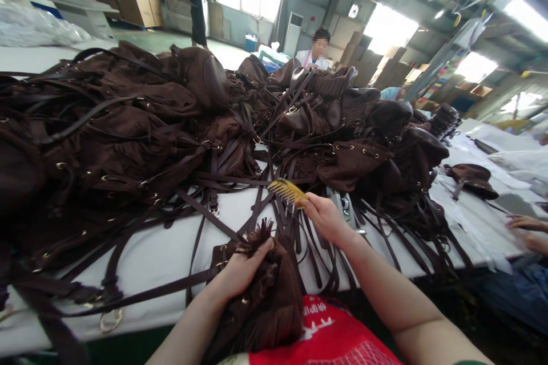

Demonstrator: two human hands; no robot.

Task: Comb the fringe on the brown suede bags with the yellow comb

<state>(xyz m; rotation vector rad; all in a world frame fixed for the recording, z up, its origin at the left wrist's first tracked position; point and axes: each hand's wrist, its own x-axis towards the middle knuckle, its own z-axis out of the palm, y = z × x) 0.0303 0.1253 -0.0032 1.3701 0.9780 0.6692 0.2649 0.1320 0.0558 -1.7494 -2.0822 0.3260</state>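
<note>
At the table's front edge, my left hand (246, 268) is closed around the gathered top of a dark brown fringed drawstring bag (274, 302). A tuft of fringe pokes up above its fingers, and a long strap (171, 288) trails off to the left. My right hand (325, 217) pinches one end of a yellow comb (287, 193), held above the straps with its teeth toward the left and down. The comb and the bag are apart.
Piles of similar brown bags (145, 108) cover the white table (149, 251), with tangled straps along its front. A metal object (342, 205) lies beyond my right wrist. At the right edge are another person's hands (528, 231); a person in white (314, 57) is across the table.
</note>
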